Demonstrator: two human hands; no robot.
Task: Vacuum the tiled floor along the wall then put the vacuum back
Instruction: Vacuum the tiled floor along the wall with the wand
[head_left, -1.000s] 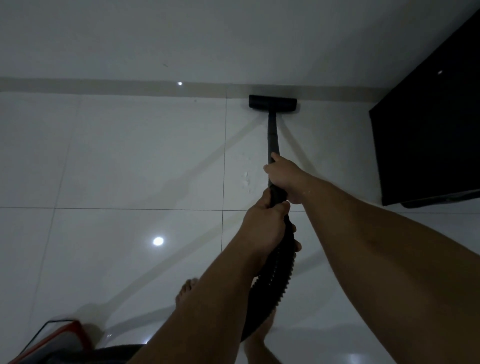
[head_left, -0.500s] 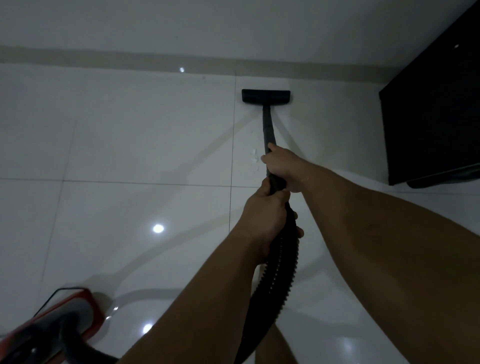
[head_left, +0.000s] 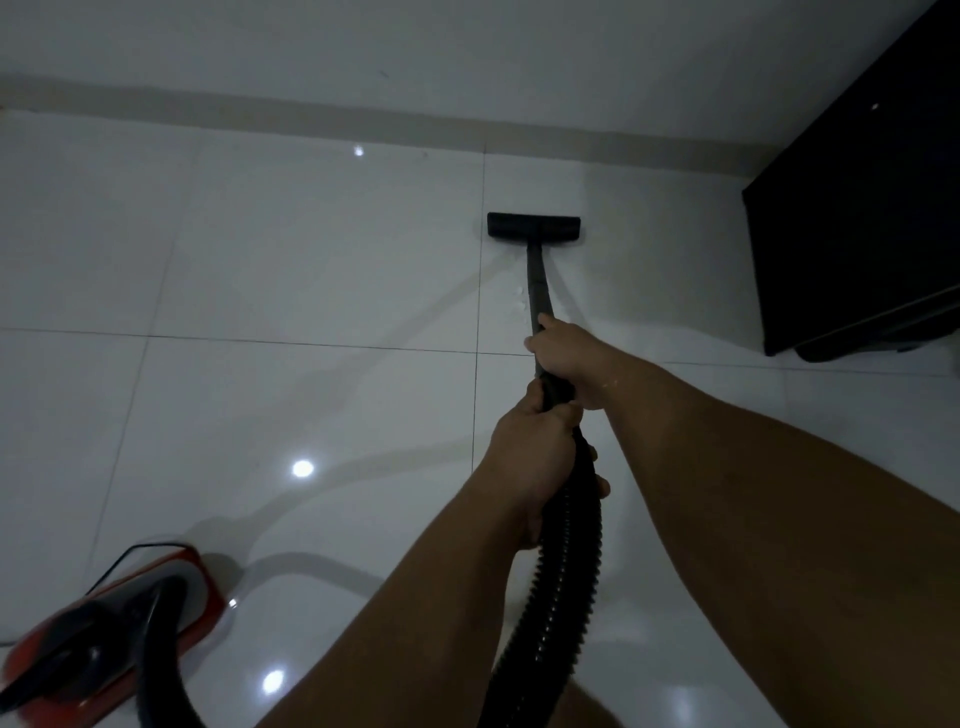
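I see a dark cabinet (head_left: 852, 208) standing on the glossy white tiled floor (head_left: 260, 270) at the right, near the black flat floor nozzle (head_left: 533, 226), which lies short of the beige skirting strip (head_left: 311, 111). The red and black vacuum canister (head_left: 104, 623) sits at lower left. My right hand (head_left: 563, 353) grips the black rigid wand (head_left: 537, 280); my left hand (head_left: 535, 457), just behind, grips the black ribbed hose (head_left: 561, 582). Both arms reach forward. I can read no writing.

Head camera looks forward and steeply down at the floor (head_left: 260, 270), the wall (head_left: 467, 47) beyond.
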